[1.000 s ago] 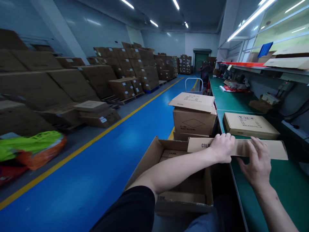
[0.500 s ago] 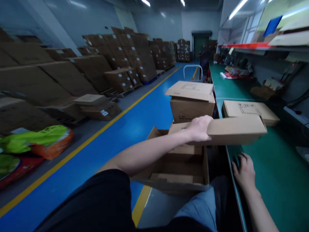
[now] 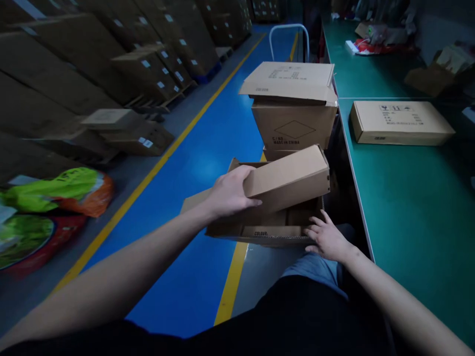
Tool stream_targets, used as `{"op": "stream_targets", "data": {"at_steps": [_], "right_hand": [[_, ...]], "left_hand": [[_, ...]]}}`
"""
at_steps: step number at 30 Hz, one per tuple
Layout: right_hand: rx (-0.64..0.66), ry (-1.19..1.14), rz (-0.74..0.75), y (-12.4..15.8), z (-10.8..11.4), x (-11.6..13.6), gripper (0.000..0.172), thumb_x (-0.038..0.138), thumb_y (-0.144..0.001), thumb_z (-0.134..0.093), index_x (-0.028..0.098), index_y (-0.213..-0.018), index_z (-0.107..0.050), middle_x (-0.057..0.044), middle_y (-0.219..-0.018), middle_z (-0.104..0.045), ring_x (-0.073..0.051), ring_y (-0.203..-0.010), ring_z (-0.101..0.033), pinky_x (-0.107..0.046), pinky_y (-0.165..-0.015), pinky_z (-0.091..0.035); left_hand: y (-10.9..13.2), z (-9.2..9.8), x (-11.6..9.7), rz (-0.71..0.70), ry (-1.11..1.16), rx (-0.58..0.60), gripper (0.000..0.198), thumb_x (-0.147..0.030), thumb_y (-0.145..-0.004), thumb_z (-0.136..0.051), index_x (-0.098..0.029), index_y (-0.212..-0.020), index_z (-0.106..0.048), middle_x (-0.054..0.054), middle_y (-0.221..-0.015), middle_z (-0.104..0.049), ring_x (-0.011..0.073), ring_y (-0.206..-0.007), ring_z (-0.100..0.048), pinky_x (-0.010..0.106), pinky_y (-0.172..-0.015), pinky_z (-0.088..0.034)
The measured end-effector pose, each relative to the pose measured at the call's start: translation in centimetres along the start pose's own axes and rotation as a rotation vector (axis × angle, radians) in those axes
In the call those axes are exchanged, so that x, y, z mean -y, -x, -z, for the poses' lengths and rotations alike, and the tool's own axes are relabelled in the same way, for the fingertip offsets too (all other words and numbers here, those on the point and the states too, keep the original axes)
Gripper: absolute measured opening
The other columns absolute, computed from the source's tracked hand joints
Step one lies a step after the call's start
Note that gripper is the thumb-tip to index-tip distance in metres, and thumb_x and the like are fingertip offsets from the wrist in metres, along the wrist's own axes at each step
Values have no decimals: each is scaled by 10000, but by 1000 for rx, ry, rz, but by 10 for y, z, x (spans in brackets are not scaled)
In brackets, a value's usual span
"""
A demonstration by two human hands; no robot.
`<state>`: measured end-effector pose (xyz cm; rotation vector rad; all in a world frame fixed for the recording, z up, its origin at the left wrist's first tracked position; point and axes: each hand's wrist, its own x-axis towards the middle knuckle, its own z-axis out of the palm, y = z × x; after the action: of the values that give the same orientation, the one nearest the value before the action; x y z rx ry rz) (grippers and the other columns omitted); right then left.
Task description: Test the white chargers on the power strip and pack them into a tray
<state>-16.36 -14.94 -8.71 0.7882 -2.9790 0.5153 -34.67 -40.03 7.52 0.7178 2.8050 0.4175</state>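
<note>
My left hand (image 3: 229,194) grips the near end of a flat brown cardboard box (image 3: 289,176) and holds it tilted over a large open carton (image 3: 260,232) on the floor beside the bench. Inside the carton lie other flat boxes, one printed "COLOUR". My right hand (image 3: 326,238) rests with fingers spread on the carton's near right corner.
Behind the carton stands a stack of closed cartons (image 3: 294,106) topped by a flat box. A green workbench (image 3: 408,198) runs along the right with another flat box (image 3: 400,122) on it. Pallets of cartons (image 3: 122,74) line the left of the blue aisle. Bright bags (image 3: 55,198) lie at the left.
My left hand carried the flat box off the bench and down over the open carton. My right hand left the bench and moved onto the carton's corner. The view tipped downward.
</note>
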Motion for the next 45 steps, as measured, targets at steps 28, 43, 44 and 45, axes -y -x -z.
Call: {"op": "stream_targets", "data": {"at_steps": [28,43,44,45], "right_hand": [[263,22,-269,9,-19,-23,248,406,-1000,-615,214,-914,-747,-33,-828,-737,-224,-926,-612,-680,-1247,-41],[438,-224,-354,-4,-14,-41,261,391,-1031,-554,209,-955,-725,-52,-982,-747,-216,-956,-686,-515,-1174,-302],[436,-218,-339,-3,-15,-40,245,380,-1026,-567,205,-955,-724,-54,-977,-746,-217,-954,-686,-501,-1149,-339],[433,-207,-319,-3,-15,-39,228,370,-1016,-586,199,-954,-723,-59,-964,-745,-220,-945,-686,-482,-1113,-382]], "left_hand": [[-71,-155,15,-225,-290,395,576,-353,-670,-829,-169,-1145,-562,165,-1231,-652,375,-1159,-622,429,-971,-485],[-95,-282,55,-229,-218,947,947,-287,-639,-765,-93,-1489,-395,238,-1570,-443,334,-1445,-454,352,-1150,-391],[-98,-281,53,-219,-222,968,960,-302,-644,-755,-77,-1501,-387,253,-1589,-413,345,-1464,-430,362,-1157,-385],[-102,-279,49,-214,-228,989,949,-307,-642,-747,-66,-1495,-405,261,-1582,-423,355,-1459,-436,370,-1149,-394]]}}
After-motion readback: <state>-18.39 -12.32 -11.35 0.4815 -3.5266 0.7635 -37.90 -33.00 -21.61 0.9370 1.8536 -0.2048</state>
